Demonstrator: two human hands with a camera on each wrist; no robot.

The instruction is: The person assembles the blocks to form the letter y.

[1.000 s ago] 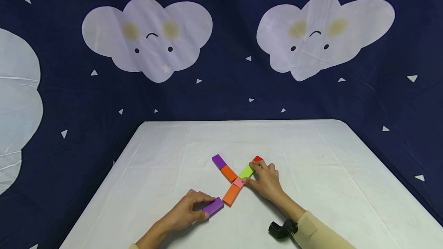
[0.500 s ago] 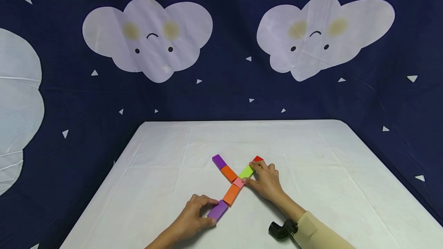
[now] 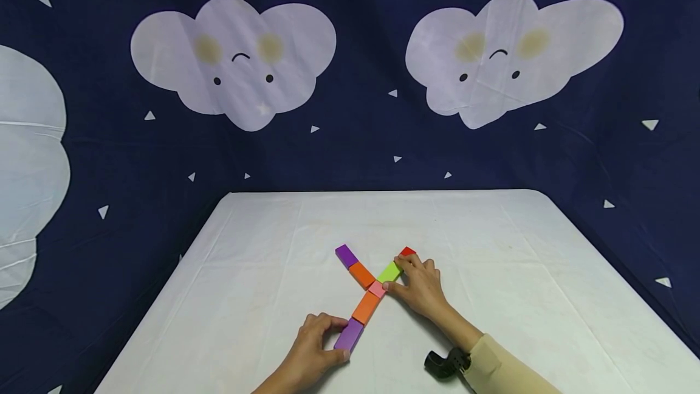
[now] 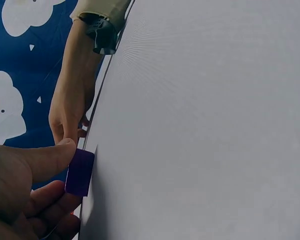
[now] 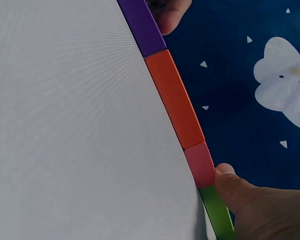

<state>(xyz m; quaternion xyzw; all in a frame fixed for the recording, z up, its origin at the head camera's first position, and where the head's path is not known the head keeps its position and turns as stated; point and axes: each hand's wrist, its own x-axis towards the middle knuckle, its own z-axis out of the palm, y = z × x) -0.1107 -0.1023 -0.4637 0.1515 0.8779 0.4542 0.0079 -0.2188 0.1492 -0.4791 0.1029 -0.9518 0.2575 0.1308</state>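
Observation:
In the head view my left hand pinches a purple block between thumb and fingers. This block's far end meets an orange block, which runs on to a small pink block. My right hand holds a lime green block, its thumb by the pink block and its fingertips near a red block at the far end. The right wrist view shows the right thumb against the pink and green blocks' side. The fingers partly hide the green and red blocks.
Another branch leaves the pink block toward the back left: an orange block and a purple block. All lie on a white-covered table. A black strap-like device sits at the right wrist. Dark blue cloud-printed cloth hangs behind.
My left hand has slid the purple block rightward and nearer, turning it until it lines up end to end with the orange block. The right hand has stayed in place.

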